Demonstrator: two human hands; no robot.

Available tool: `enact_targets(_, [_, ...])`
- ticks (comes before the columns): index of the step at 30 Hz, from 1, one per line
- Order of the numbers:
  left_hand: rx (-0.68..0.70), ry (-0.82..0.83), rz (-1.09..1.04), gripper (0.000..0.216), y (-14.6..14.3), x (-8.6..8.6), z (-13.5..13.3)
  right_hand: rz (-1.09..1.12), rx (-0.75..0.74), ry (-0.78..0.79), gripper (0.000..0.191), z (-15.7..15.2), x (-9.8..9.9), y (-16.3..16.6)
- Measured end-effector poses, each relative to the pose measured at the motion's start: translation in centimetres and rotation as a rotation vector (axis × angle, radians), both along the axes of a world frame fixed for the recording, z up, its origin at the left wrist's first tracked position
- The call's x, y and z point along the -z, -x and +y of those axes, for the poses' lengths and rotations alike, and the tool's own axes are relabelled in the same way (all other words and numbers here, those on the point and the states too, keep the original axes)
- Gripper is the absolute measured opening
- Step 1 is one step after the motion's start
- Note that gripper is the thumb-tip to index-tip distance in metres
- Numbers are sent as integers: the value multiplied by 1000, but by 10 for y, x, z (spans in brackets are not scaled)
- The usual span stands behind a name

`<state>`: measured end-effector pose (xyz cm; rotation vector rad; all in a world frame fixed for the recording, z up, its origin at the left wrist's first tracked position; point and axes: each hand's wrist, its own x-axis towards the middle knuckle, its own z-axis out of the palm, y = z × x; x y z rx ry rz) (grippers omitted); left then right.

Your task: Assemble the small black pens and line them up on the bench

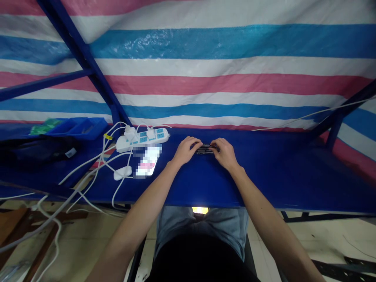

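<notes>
A small bundle of slim black pens (205, 150) lies crosswise at the middle of the blue table (205, 184). My left hand (185, 150) curls around the left ends, its thumb and fingertips pressed to them. At the right ends, my right hand (224, 152) pinches the bundle with thumb and fingers. Both wrists hover low over the tabletop. The outer tips are hidden under my fingers, and the pens are too small to count surely.
A white power strip (120, 145) with plugs stands left of my hands. Near it are a lit, blurred phone (150, 162), a white mouse-shaped device (122, 172) and tangled white cables (96, 180). A blue divided tray (85, 127) is farther left. Striped sheeting (220, 84) hangs behind.
</notes>
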<state>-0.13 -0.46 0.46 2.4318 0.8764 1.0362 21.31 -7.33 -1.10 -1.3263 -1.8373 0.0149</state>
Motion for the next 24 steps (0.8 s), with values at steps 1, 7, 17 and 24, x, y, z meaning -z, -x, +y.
enact_targets(1, [-4,3,23,31,0,0,1,-4,5,-3,8,0,0,0])
enact_targets(7, [14,-26,-4,17,2,2,5,-84,5,90,18,-1,0,-1])
enact_targets(17, [28,18,91,21,-1,0,-1,-72,15,31,11,-3,-3,1])
enact_targets(24, [7,-85,119,22,-2,2,3,-51,75,65,19,-3,-4,2])
